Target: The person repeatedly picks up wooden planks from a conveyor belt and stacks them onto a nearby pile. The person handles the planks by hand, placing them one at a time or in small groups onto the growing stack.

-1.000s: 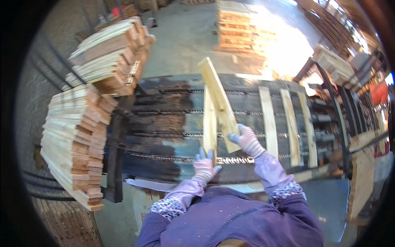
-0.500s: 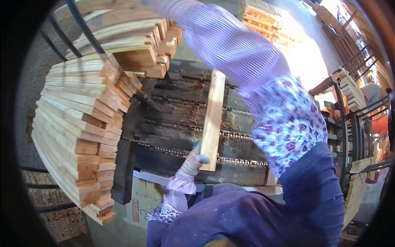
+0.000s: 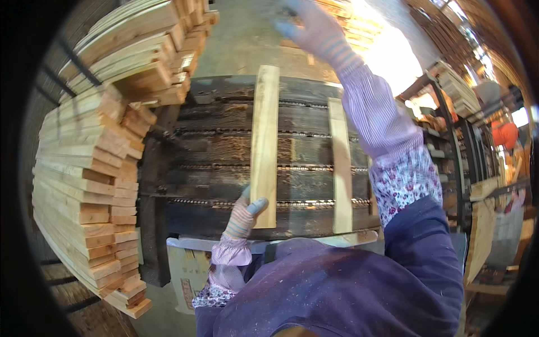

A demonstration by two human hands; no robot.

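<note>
A pale wooden board (image 3: 265,129) lies lengthwise away from me across the dark slatted chain conveyor (image 3: 213,185). My left hand (image 3: 242,218), in a striped glove with a grey-blue thumb, is closed on its near end, thumb on top. My right hand (image 3: 320,33), gloved and blurred, is raised beyond the conveyor's far edge; its thumb and fingers look apart and nothing shows in them. A second, narrower board (image 3: 341,168) rests on the conveyor to the right, below my right forearm.
Tall stacks of boards (image 3: 84,185) line the left side, with another stack (image 3: 129,45) behind. Black metal bars (image 3: 78,67) stand against them. To the right are a dark metal rack (image 3: 449,106) and more timber. A person in orange (image 3: 505,135) is at the far right.
My right arm has swung from the far left, beside the stacks, back toward the right, uncovering the second board. My left hand still grips the first board. The whole view has shifted somewhat.
</note>
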